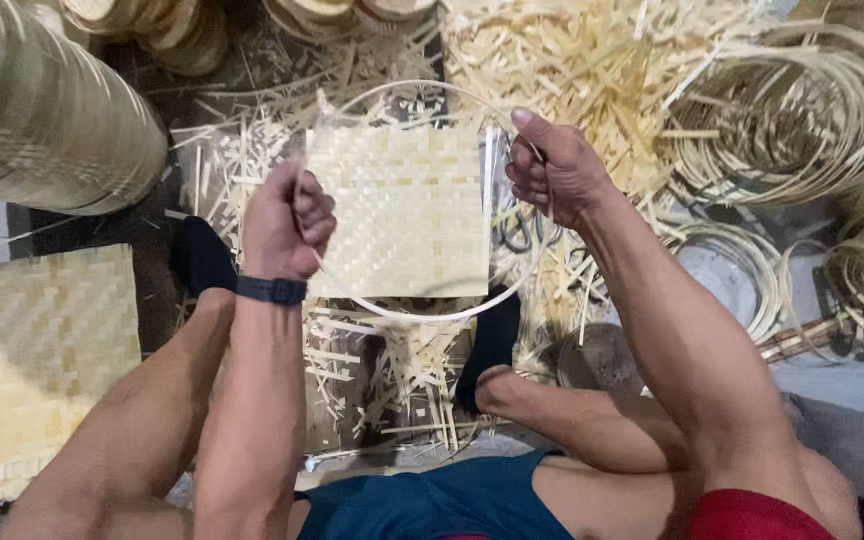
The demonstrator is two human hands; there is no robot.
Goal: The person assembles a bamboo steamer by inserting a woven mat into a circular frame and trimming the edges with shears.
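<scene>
The left hand (287,222) is clenched in a fist on the left edge of a square woven bamboo mat (399,212) and the thin round hoop (422,312) laid against it. The right hand (555,168) grips the hoop at the mat's right edge, thumb raised. Both are held up above the floor's bamboo scraps (392,370), between the knees.

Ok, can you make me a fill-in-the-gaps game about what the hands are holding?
1. Both hands hold a square woven ___ against a thin hoop.
2. The left hand wears a dark ___ at the wrist.
3. Loose coils of strips lie on the person's ___ side.

Missing words: mat; band; right

The mat; the right hand.
</scene>
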